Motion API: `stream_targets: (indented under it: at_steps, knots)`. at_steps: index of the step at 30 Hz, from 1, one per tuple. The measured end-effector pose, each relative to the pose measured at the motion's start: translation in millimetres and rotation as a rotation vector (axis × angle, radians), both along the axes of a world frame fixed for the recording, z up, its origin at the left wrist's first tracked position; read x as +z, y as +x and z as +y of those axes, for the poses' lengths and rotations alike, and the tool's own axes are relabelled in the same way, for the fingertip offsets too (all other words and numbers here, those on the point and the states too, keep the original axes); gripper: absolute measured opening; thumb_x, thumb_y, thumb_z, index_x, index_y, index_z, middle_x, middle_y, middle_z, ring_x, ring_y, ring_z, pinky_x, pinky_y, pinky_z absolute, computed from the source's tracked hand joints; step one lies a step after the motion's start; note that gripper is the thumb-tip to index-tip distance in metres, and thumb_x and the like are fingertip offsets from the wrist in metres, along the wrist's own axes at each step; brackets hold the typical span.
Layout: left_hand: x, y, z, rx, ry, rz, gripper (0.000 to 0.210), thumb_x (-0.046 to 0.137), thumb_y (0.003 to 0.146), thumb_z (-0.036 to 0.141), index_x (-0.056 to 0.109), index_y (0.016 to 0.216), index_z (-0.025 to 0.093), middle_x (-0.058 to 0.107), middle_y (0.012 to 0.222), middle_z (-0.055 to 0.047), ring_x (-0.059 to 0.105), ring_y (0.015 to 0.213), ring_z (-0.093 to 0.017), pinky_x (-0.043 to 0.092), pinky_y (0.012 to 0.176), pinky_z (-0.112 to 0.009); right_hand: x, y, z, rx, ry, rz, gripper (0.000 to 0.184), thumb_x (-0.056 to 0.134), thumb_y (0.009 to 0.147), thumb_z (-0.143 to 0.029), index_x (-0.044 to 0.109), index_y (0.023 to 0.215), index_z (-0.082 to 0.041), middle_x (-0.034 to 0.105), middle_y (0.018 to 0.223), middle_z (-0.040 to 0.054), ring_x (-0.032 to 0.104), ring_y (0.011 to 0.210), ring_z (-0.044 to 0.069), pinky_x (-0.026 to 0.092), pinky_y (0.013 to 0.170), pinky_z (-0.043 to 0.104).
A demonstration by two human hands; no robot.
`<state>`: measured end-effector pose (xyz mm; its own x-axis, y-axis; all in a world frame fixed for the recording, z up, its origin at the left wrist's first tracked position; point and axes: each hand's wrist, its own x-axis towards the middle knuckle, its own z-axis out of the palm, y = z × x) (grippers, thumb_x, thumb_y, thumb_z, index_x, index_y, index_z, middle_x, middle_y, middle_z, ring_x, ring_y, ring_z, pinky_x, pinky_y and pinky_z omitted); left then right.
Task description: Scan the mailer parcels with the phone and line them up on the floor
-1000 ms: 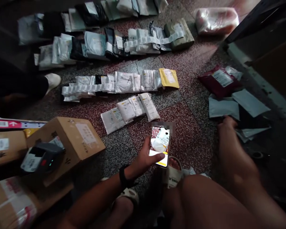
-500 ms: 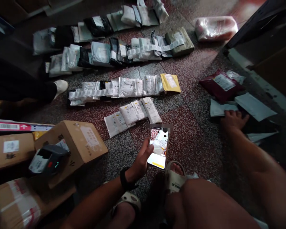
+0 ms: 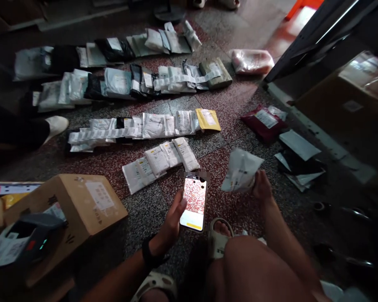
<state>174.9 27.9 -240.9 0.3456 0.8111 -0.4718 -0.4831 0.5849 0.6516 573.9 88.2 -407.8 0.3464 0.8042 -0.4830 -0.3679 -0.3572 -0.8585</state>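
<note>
- Floor (image 3: 255, 218): speckled red and grey tiles, dim light; brighter patch at top right by a dark slanted frame (image 3: 315, 37).
- Parcels lie on the floor in rows: far row (image 3: 113, 44), second row (image 3: 129, 82), third row (image 3: 138, 128) ending at a yellow mailer (image 3: 208, 119), short near row of white bags (image 3: 160, 161).
- Label strips (image 3: 189, 79) run across the second and third rows.
- Right side: dark red bag (image 3: 264, 123), then a loose pile of grey and dark bags (image 3: 299, 159); pink wrapped bundle (image 3: 252, 61) further back.
- Left foreground: carton (image 3: 78, 209), closed, label on top; a label printer (image 3: 15, 239) just beside it. Contents not visible.
- Another person's shoe (image 3: 55, 126) at the left end of the third row.
- Left hand (image 3: 171, 222): fingers wrapped round a phone (image 3: 194, 202), thumb on its left edge. Screen lit, facing up; long axis runs away from the person, top end toward the near row.
- Right hand (image 3: 262, 188): pinches a white bag (image 3: 241, 171) at its right edge. Bag is raised off the floor, tilted, printed label facing the camera, between the phone and the pile.
- Sandalled foot (image 3: 220, 235) below the phone.
</note>
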Motion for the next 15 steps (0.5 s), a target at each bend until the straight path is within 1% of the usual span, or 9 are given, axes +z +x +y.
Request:
stream_targets:
  at_steps: [2, 4, 6, 7, 9, 11, 12, 14, 15]
  knots:
    - [0.3, 1, -1, 0.0, 0.0, 0.007, 0.055, 0.065, 0.106, 0.054, 0.056, 0.149, 0.021, 0.073, 0.143, -0.014, 0.071, 0.129, -0.034, 0.052, 0.111, -0.045, -4.3, -19, 4, 0.039, -0.064, 0.073, 0.045, 0.091, 0.074, -0.053, 0.075, 0.106, -0.025, 0.083, 0.093, 0.0045, 0.08, 0.104, 0.035, 0.066, 0.095, 0.05]
    - [0.8, 1, -4, 0.002, 0.003, 0.025, 0.056, 0.066, 0.105, 0.054, 0.057, 0.151, 0.022, 0.073, 0.144, -0.014, 0.07, 0.13, -0.034, 0.051, 0.113, -0.046, -11.7, -40, 12, -0.03, -0.046, 0.131, 0.049, 0.096, 0.069, -0.044, 0.074, 0.108, -0.025, 0.084, 0.096, 0.0026, 0.08, 0.103, 0.032, 0.067, 0.095, 0.047]
    - [0.6, 1, -6, 0.002, 0.002, 0.028, 0.057, 0.065, 0.106, 0.054, 0.056, 0.153, 0.023, 0.074, 0.143, -0.014, 0.071, 0.129, -0.034, 0.052, 0.112, -0.045, -21.9, -67, 13, -0.156, 0.004, 0.228, 0.045, 0.09, 0.076, -0.046, 0.073, 0.111, -0.026, 0.085, 0.106, 0.0015, 0.08, 0.104, 0.028, 0.068, 0.094, 0.044]
    - [0.0, 2, -6, 0.002, 0.004, 0.025, 0.057, 0.064, 0.107, 0.054, 0.056, 0.153, 0.023, 0.074, 0.143, -0.014, 0.072, 0.128, -0.034, 0.052, 0.111, -0.045, -27.9, -83, 8, -0.205, -0.001, 0.278, 0.04, 0.086, 0.08, -0.045, 0.072, 0.112, -0.026, 0.085, 0.11, 0.0009, 0.08, 0.103, 0.025, 0.069, 0.093, 0.042]
    - [-2.1, 2, -8, -0.003, 0.008, 0.012, 0.054, 0.062, 0.108, 0.053, 0.056, 0.152, 0.022, 0.075, 0.14, -0.015, 0.074, 0.123, -0.033, 0.055, 0.107, -0.044, -40.9, -115, -13, -0.233, -0.127, 0.364, 0.029, 0.079, 0.086, -0.036, 0.07, 0.112, -0.026, 0.084, 0.11, 0.0007, 0.081, 0.098, 0.022, 0.069, 0.088, 0.039]
    - [-5.8, 4, -9, -0.002, 0.004, 0.013, 0.052, 0.062, 0.108, 0.053, 0.057, 0.149, 0.021, 0.076, 0.137, -0.015, 0.076, 0.117, -0.032, 0.057, 0.102, -0.042, -52.5, -145, -45, -0.204, -0.318, 0.411, 0.022, 0.075, 0.089, -0.026, 0.067, 0.109, -0.026, 0.084, 0.103, 0.0017, 0.081, 0.091, 0.02, 0.07, 0.083, 0.037]
    - [-8.1, 5, -10, -0.003, -0.004, 0.02, 0.053, 0.062, 0.108, 0.054, 0.057, 0.148, 0.02, 0.077, 0.134, -0.015, 0.077, 0.114, -0.031, 0.058, 0.098, -0.041, -56.4, -158, -62, -0.172, -0.392, 0.427, 0.018, 0.074, 0.091, -0.025, 0.066, 0.107, -0.025, 0.083, 0.1, 0.0025, 0.081, 0.089, 0.02, 0.069, 0.081, 0.036]
    - [-13.0, 7, -11, -0.008, -0.029, 0.044, 0.055, 0.063, 0.107, 0.057, 0.056, 0.148, 0.02, 0.079, 0.129, -0.015, 0.079, 0.106, -0.029, 0.06, 0.089, -0.038, -57.8, -176, -93, -0.044, -0.48, 0.464, 0.012, 0.072, 0.095, -0.03, 0.065, 0.102, -0.024, 0.08, 0.092, 0.0043, 0.081, 0.084, 0.02, 0.069, 0.076, 0.035]
    - [-15.1, 8, -11, -0.009, -0.039, 0.062, 0.056, 0.062, 0.107, 0.058, 0.056, 0.148, 0.021, 0.08, 0.127, -0.014, 0.08, 0.102, -0.028, 0.061, 0.086, -0.037, -55.1, -180, -105, 0.059, -0.506, 0.498, 0.014, 0.072, 0.096, -0.035, 0.065, 0.1, -0.023, 0.079, 0.088, 0.005, 0.08, 0.082, 0.021, 0.068, 0.074, 0.035]
